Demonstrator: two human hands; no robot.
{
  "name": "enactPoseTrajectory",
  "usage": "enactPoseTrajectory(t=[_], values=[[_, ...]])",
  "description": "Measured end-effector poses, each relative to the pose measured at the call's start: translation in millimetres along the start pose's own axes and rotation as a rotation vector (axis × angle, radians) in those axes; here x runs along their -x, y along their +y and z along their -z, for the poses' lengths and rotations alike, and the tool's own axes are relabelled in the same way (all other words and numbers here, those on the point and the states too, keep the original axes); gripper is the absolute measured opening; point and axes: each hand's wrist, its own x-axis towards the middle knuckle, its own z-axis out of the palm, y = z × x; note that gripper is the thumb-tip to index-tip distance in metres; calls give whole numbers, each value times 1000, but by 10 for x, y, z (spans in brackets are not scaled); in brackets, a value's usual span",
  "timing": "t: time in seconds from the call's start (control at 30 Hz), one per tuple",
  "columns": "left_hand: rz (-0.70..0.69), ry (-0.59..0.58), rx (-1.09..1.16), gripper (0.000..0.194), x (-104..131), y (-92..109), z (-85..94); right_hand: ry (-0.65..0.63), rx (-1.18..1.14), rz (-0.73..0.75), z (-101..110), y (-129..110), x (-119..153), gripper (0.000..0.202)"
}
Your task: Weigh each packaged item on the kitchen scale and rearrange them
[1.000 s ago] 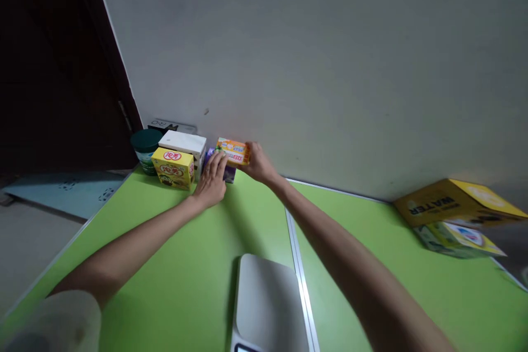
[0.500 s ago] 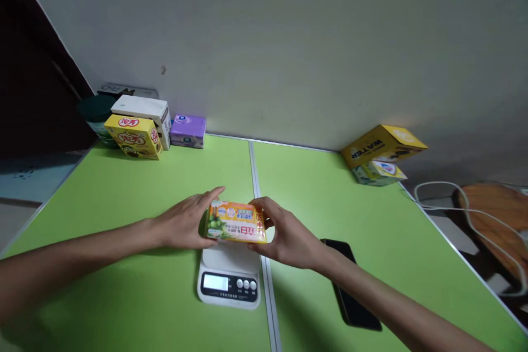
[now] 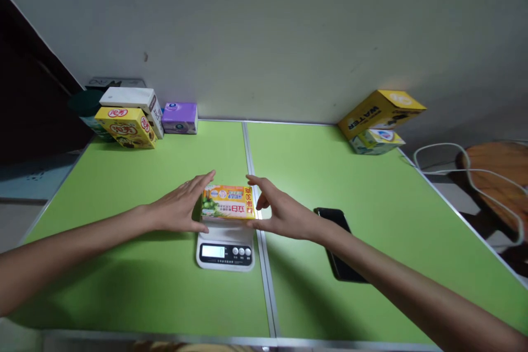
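Note:
An orange, yellow and white soap pack [image 3: 228, 203] with green fruit printed on it lies flat on the white kitchen scale [image 3: 208, 265]. It covers most of the weighing plate. The scale's lit display and round buttons face me. At the pack's left end, my left hand [image 3: 183, 203] is spread, thumb and fingers apart. My right hand [image 3: 278, 209] curves around the right end with its fingers loosened and a gap between palm and pack. Whether any fingertip still touches the pack is hard to see.
A black phone [image 3: 340, 247] lies under my right forearm. At the back left stand a yellow box [image 3: 126, 129], a white box [image 3: 132, 98], a dark-lidded tub [image 3: 86, 103] and a purple tissue pack [image 3: 180, 118]. A yellow WATER box [image 3: 379, 113] and a smaller green-yellow box [image 3: 376, 142] occupy the back right.
The soap pack has come down onto the scale, and both hands have loosened from its ends. The camera view has shifted, showing the table's front edge.

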Motion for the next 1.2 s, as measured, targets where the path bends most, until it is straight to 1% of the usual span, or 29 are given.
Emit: enactPoseTrajectory(t=[0.07, 0.13, 0.27, 0.57, 0.73, 0.87, 1.03, 1.13, 1.2], values=[[22, -11, -13, 120, 29, -36, 19, 21, -18, -30, 65, 23, 34, 87], [33, 3, -8, 119, 54, -74, 28, 35, -47, -68, 114, 43, 59, 85], [25, 32, 14, 117, 75, -129, 16, 55, -105, -99, 137, 76, 81, 83], [54, -3, 0, 117, 68, -141, 14, 7, -116, -35, 60, 126, 83, 80], [7, 18, -8, 117, 54, -192, -24, 1, -133, -14, 31, 159, 75, 82], [16, 6, 6, 115, 26, -188, -52, -21, -157, 5, -12, 196, 57, 87], [50, -35, 31, 113, -7, -152, -51, -48, -174, -7, -65, 216, 29, 93], [71, -35, 58, 111, -24, -147, -80, -27, -198, -8, -140, 218, -1, 93], [77, -27, 105, 103, -38, -134, -113, 6, -217, -16, -208, 213, -23, 89]])
